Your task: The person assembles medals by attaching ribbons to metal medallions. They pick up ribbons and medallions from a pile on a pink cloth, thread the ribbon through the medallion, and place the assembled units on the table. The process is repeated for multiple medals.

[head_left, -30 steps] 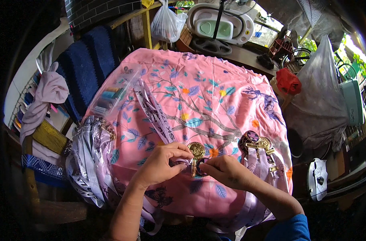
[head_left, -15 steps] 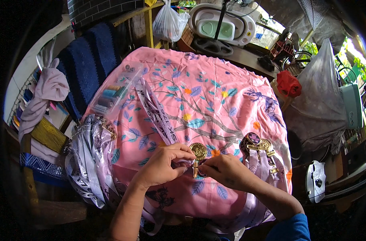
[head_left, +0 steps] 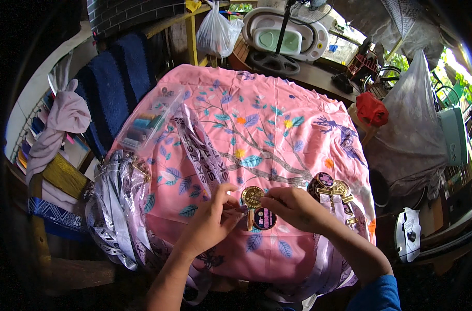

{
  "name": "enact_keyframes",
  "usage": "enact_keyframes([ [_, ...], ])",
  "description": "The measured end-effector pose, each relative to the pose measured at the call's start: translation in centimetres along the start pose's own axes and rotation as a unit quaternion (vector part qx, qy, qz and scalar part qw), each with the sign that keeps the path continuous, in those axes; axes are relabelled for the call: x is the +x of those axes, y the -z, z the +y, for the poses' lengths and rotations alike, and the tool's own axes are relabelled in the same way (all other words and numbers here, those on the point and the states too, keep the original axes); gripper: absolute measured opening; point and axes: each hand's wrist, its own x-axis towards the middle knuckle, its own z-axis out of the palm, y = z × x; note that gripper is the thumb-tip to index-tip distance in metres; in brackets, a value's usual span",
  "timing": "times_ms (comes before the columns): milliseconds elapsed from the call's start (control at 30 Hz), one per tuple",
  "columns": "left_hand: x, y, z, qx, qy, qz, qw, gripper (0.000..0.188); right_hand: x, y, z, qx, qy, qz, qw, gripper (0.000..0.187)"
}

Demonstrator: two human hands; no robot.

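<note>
In the middle of the pink cloth lies a medal with a gold disc [head_left: 252, 197], a gold bar and a dark round disc [head_left: 265, 219] with pink lettering. Just left of it, my left hand [head_left: 211, 220] pinches the end of a printed lavender ribbon [head_left: 200, 150], which stretches away toward the far left. My right hand [head_left: 299, 210] is closed, its thumb and forefinger touching at the gold disc's right edge. Whatever sits between those fingertips is hidden.
More medals [head_left: 326, 181] with ribbons lie at the right edge. A heap of silvery lavender ribbons [head_left: 116, 207] hangs over the left edge. Behind it stands a clear plastic box [head_left: 148, 122] of thread spools. The cloth-covered table [head_left: 277, 140] fills the centre.
My right hand has moved slightly up and away from the dark disc, which now shows face up below the gold one. My left fingers have shifted a little left and spread slightly.
</note>
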Motion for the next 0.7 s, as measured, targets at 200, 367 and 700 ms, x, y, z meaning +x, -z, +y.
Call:
enact_keyframes([
  [200,-0.5,0.7,0.4,0.275,-0.078,-0.014,0.958,0.058,1.0,-2.3,2.0,-0.143,0.131,0.051,0.98,0.079],
  [367,-0.4,0.5,0.4,0.219,-0.171,0.003,0.961,0.038,1.9,-2.3,4.2,-0.139,0.162,0.003,0.977,0.093],
  [700,1.2,-2.6,7.2,0.059,-0.221,-0.009,0.974,0.03,-2.8,-2.2,5.9,0.1,0.084,0.112,0.985,0.039],
])
